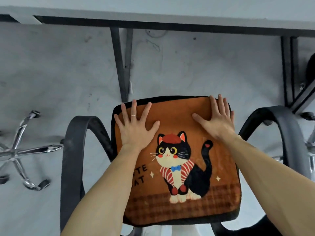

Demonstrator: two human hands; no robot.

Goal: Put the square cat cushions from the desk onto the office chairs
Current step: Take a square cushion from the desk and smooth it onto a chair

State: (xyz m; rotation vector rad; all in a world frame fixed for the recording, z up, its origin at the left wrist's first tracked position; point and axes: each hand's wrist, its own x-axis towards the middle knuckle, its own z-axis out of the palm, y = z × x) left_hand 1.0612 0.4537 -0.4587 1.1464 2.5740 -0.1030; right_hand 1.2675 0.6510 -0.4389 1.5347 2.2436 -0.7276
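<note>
Cat cushion (177, 160): square, orange, printed with a black-and-white cat in a red beret; lies flat on the seat of an office chair (73, 150), covering it corner to corner between the two black armrests.

Left hand (134, 126): flat, fingers spread, palm down near the cushion's far left corner; gripping nothing.

Right hand (215, 120): likewise flat and spread, at the far right corner; gripping nothing.

Desk (170, 14): grey top on black legs, just beyond the chair; no further cushion visible on the strip in view.

Step in hand, by my reading: pressing and squaring the cushion onto the seat, placement all but finished.

Next move calls for: lifting both palms clear and turning to the desk for any cushion left. A second chair's chrome base (22, 150) stands to the left.
</note>
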